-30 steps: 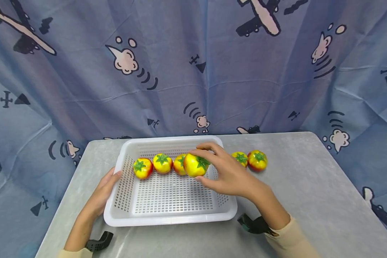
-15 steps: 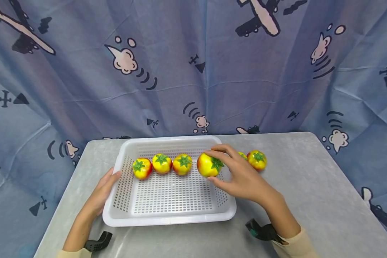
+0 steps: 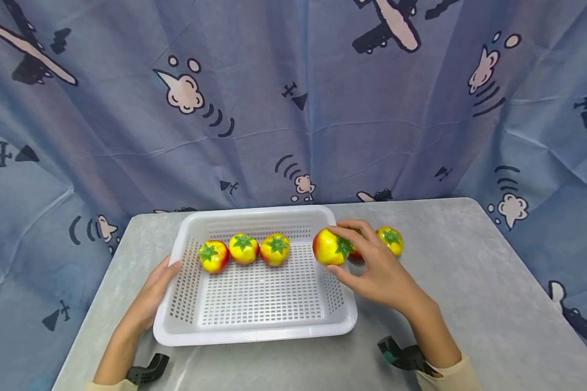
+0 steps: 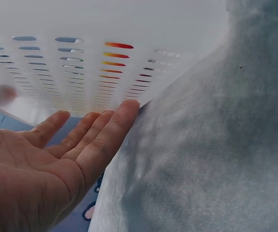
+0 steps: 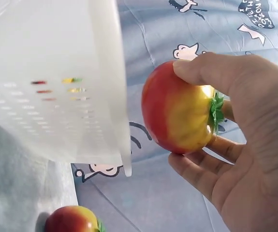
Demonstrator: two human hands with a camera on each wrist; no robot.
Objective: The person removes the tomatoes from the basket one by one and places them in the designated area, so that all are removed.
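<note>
My right hand (image 3: pixel 379 271) pinches a glossy red-and-yellow tomato-like fruit (image 3: pixel 329 247) with a green star-shaped top. In the head view this fruit overlaps the right rim of the white perforated basket (image 3: pixel 254 334). The right wrist view shows the held fruit (image 5: pixel 175 108) just beside the basket wall (image 5: pixel 56 130), thumb on one side and fingers below. On the left, my left hand (image 3: pixel 151 293) holds the basket's side, thumb over the rim and fingers (image 4: pixel 107 137) against the outer wall. A row of similar fruits (image 3: pixel 243 249) lies inside, towards the back.
Right of the basket, a similar fruit (image 3: pixel 390 240) sits on the grey table (image 3: pixel 469 293); another (image 3: pixel 356 255) is mostly hidden behind my right hand. A blue patterned curtain (image 3: pixel 254 108) hangs behind the table.
My right hand has carried the fruit rightward, from above the basket's row to the right rim. The third fruit inside is now uncovered. My left hand keeps its hold.
</note>
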